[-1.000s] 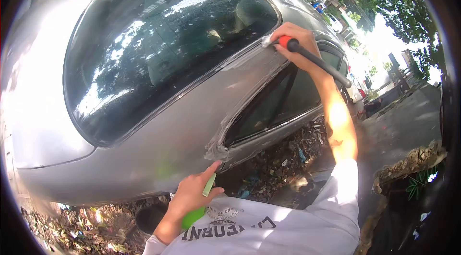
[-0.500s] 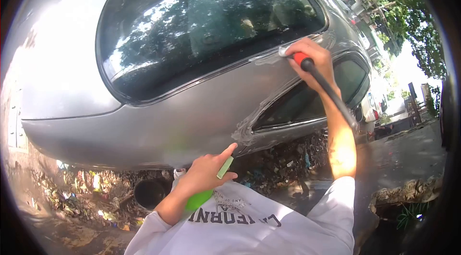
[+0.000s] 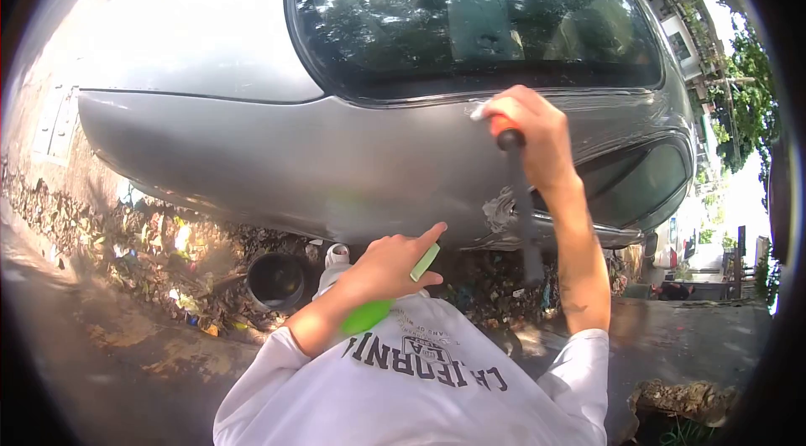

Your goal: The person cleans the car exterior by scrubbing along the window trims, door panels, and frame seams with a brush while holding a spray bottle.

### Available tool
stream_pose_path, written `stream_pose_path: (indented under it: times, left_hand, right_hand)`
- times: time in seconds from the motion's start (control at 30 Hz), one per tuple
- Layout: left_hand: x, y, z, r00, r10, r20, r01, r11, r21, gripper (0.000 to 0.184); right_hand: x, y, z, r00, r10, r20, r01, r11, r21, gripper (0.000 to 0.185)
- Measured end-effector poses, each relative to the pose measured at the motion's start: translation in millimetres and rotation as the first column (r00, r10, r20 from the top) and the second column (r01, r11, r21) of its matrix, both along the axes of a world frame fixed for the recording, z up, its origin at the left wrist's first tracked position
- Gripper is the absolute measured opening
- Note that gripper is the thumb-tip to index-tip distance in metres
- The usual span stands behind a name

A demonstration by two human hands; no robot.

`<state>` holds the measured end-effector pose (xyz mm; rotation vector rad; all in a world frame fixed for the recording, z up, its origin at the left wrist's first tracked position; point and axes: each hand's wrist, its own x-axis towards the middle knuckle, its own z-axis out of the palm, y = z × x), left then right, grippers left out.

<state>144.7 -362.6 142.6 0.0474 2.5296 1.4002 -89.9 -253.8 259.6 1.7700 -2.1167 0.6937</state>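
Observation:
My right hand (image 3: 537, 131) grips a tool with an orange-red collar and a long black handle (image 3: 522, 211), blurred by motion. A small white piece (image 3: 480, 110) shows at its fingertips, against the silver car panel (image 3: 403, 144) just below the rear window trim. My left hand (image 3: 390, 266) is wrapped round a bright green object (image 3: 367, 318), its index finger stretched out. A pale green part (image 3: 425, 263) shows between thumb and index finger; the rest is hidden. Whitish smears (image 3: 502, 211) mark the panel near the side window corner.
The large rear window (image 3: 470, 26) and a side window (image 3: 642, 182) belong to the car. A black bucket (image 3: 277, 280) stands on leaf-littered ground at left, beside a foot (image 3: 337, 256). A broken concrete edge (image 3: 684, 396) lies at lower right.
My right hand has moved leftward along the window trim, and the tool's black handle has swung to hang nearly straight down. The view has shifted, so the car sits further right. My left hand keeps its hold.

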Motion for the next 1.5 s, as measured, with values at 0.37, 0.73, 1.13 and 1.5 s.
stream_pose_path:
  times: [0.37, 0.73, 1.13, 1.5]
  left_hand:
    - [62, -29, -31, 0.997, 0.079, 0.019, -0.079, 0.996, 0.033, 0.088]
    - [70, -46, -24, 0.994, 0.105, 0.027, -0.106, 0.993, 0.046, 0.086]
    - [71, -61, -32, 0.986, 0.158, 0.052, -0.161, 0.985, 0.061, 0.085]
    - [38, -55, -15, 0.999, 0.017, 0.036, -0.020, 0.994, 0.106, 0.085]
  right_hand:
    - [29, -54, -27, 0.995, -0.078, 0.058, 0.079, 0.997, -0.011, 0.022]
    - [68, -112, -40, 0.986, -0.016, 0.163, 0.007, 0.998, 0.056, 0.016]
    - [63, -127, -45, 0.985, -0.096, 0.142, 0.085, 0.993, 0.085, 0.023]
    - [12, 79, -27, 0.810, -0.457, 0.368, 0.581, 0.713, -0.393, 0.022]
